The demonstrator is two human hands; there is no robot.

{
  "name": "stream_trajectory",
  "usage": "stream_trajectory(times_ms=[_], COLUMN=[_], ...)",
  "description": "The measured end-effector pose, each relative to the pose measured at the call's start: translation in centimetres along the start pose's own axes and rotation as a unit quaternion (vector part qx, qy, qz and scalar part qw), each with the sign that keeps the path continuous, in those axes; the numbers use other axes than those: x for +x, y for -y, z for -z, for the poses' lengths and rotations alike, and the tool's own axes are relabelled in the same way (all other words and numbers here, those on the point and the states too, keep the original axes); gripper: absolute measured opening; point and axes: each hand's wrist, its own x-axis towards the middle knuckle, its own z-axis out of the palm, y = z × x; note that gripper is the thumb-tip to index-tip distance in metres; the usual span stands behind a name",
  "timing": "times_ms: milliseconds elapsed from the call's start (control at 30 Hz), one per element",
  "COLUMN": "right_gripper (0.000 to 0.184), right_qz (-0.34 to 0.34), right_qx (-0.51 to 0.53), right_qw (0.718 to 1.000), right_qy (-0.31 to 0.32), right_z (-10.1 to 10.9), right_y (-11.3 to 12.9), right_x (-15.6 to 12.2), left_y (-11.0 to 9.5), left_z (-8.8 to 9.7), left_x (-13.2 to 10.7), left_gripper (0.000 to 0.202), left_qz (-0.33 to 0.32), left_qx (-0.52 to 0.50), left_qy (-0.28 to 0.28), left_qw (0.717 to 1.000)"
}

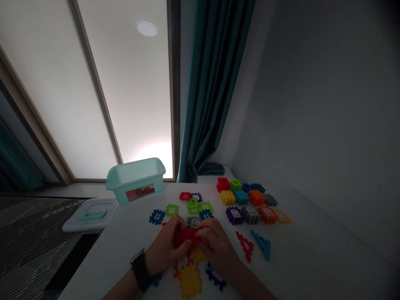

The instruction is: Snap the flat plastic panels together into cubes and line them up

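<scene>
Between both hands are red interlocking building tiles (pixel 188 236), partly covered by the fingers. My left hand (pixel 167 246), with a dark watch (pixel 140 268) on its wrist, is closed around their left side, thumb across the front. From the right, my right hand (pixel 218 246) pinches the same red tiles. A yellow notched tile (pixel 190 281) lies below the hands, beside a dark purple piece (pixel 215 278). Just beyond the fingers is a grey window tile (pixel 194 223). Blue window tiles (pixel 156 216) and green ones (pixel 172 209) lie farther out.
Stacks of coloured tiles (pixel 241 197) stand at the back right. A red triangular piece (pixel 245 246) and a blue one (pixel 261 245) lie right of my hands. At the back left stands a teal tub (pixel 135 179), its lid (pixel 90 213) beside it.
</scene>
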Motion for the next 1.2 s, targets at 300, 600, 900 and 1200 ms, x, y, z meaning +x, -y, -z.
stream_trajectory(times_ms=[300,600,900,1200], right_gripper=[0.027,0.039,0.058,0.053], right_qz=[-0.244,-0.304,-0.156,-0.119], right_qx=[0.139,0.228,0.056,0.019], right_qw=[0.959,0.925,0.982,0.987], right_qy=[-0.029,-0.015,0.094,0.110], right_z=[0.0,-0.2,1.4,1.9], right_y=[0.6,1.2,0.2,-0.5], right_x=[0.5,0.9,0.4,0.3], left_y=[1.6,2.7,3.8,4.0], left_z=[0.1,-0.1,0.1,0.1], left_x=[0.1,0.0,0.0,-0.2], left_gripper=[0.023,0.052,0.045,0.046], left_qz=[-0.060,-0.071,-0.070,-0.065], left_qx=[0.060,0.182,0.175,0.169], left_qy=[-0.042,-0.040,-0.042,-0.018], left_qw=[0.995,0.980,0.981,0.983])
